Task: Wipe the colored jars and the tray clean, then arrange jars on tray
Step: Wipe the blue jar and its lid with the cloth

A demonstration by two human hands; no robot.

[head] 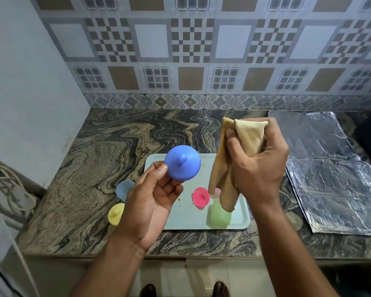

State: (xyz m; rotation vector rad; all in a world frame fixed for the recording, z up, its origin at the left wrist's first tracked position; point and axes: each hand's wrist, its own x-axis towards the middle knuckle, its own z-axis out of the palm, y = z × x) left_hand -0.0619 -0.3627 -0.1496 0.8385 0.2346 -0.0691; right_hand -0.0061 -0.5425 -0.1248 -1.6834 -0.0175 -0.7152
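Jars' blue lid (pixel 182 162) sits pinched in the left hand (pixel 150 202) fingers, raised above the pale tray (pixel 193 221) on the worktop (pixel 107 142). Right hand (pixel 259 159) fingers clamp a tan cloth (pixel 244 136), which hangs down over the green jar (pixel 219 217); pink lid (pixel 200 197) lies between both hands.

Blue lid (pixel 182 162) held aloft; pink lid (pixel 200 198), perhaps green jar (pixel 220 215) on tray (pixel 243 219).

One tray (pixel 181 224), one cloth (pixel 250 139), two foil sheets (pixel 308 133) (pixel 338 196), three lids (pixel 182 162) (pixel 201 197) (pixel 116 213), two open jars (pixel 123 189) (pixel 220 217)
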